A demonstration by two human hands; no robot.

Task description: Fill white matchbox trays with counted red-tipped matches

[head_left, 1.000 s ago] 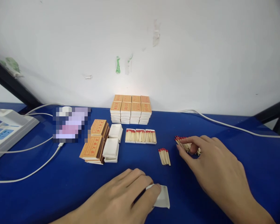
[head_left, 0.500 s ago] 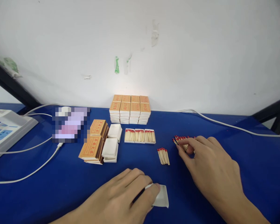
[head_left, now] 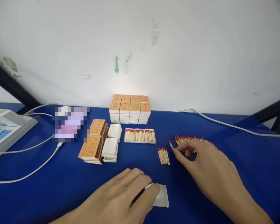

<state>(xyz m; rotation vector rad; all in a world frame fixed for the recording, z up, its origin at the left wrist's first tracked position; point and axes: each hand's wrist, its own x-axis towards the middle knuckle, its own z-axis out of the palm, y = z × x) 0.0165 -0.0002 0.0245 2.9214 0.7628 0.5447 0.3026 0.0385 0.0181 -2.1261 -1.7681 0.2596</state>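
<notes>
Matchsticks [head_left: 163,156] lie bunched just left of the right hand [head_left: 207,168], long axis running toward the back edge of the worktop [head_left: 140,165]; that hand (the nearer) pinches one match [head_left: 170,145] between closed fingertips; the half-curled left hand [head_left: 128,193] holds a white tray [head_left: 162,197].

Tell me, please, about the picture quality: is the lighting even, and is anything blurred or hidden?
Head view: the wall brightens just above the stacked matchboxes and dims at the upper right corner; same head view: a pixelated patch hides detail at left, while the right hand and its match look fairly sharp.
</notes>
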